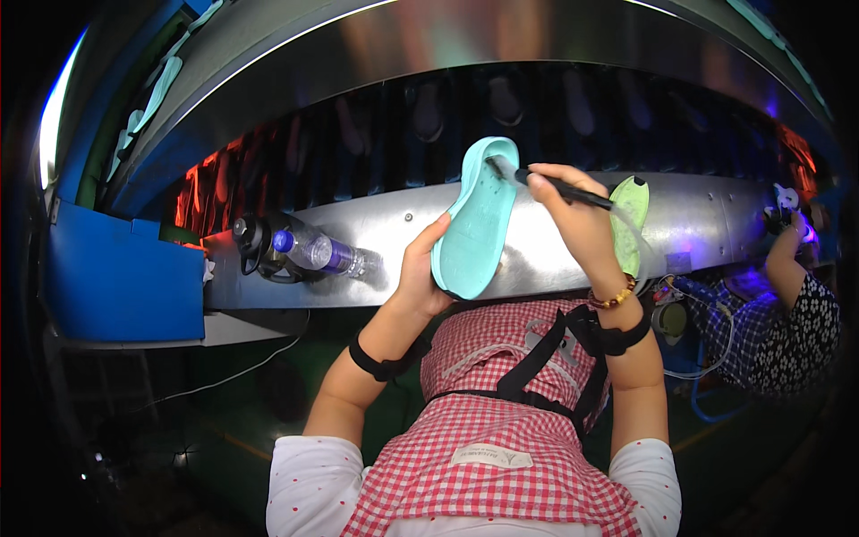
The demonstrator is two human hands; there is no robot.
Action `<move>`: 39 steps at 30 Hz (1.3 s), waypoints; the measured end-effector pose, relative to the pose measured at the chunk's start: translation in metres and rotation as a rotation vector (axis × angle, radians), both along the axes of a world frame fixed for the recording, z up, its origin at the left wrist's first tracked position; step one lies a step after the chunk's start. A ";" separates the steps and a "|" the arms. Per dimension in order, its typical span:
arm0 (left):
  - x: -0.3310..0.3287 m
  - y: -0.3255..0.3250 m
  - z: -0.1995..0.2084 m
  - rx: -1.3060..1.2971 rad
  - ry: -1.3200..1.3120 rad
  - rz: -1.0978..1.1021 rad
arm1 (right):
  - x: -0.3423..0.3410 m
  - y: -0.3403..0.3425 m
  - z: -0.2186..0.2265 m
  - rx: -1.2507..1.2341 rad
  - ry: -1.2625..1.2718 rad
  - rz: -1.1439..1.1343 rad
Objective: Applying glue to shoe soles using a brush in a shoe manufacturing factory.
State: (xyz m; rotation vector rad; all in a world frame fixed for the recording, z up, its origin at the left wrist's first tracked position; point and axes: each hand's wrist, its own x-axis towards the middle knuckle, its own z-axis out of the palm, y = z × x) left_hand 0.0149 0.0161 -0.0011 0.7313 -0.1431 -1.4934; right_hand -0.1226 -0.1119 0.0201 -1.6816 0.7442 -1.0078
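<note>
A turquoise shoe sole [476,224] is tilted upright over the steel ledge, its hollow inner side showing. My left hand [419,273] grips it by its lower left edge, with the fingers partly hidden behind it. A black-handled brush [577,191] is pinched in my right hand [577,224]. Its bristles touch the inside of the sole's upper end, where the surface looks wet with dark specks. From the brush's rear a clear tube [646,255] runs down past my wrist. Beside that wrist, a light green sole [630,215] lies on the ledge.
To the left on the steel ledge [537,255] are a clear plastic bottle [313,248] and a dark bottle [255,237]. Beyond, a dark conveyor [394,134] carries several soles beneath a metal hood [429,36]. A co-worker's arm [787,268] is at far right.
</note>
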 end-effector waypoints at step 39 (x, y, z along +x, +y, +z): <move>0.057 0.049 0.100 -0.396 -0.399 0.117 | -0.104 -0.006 0.008 0.582 -0.878 0.299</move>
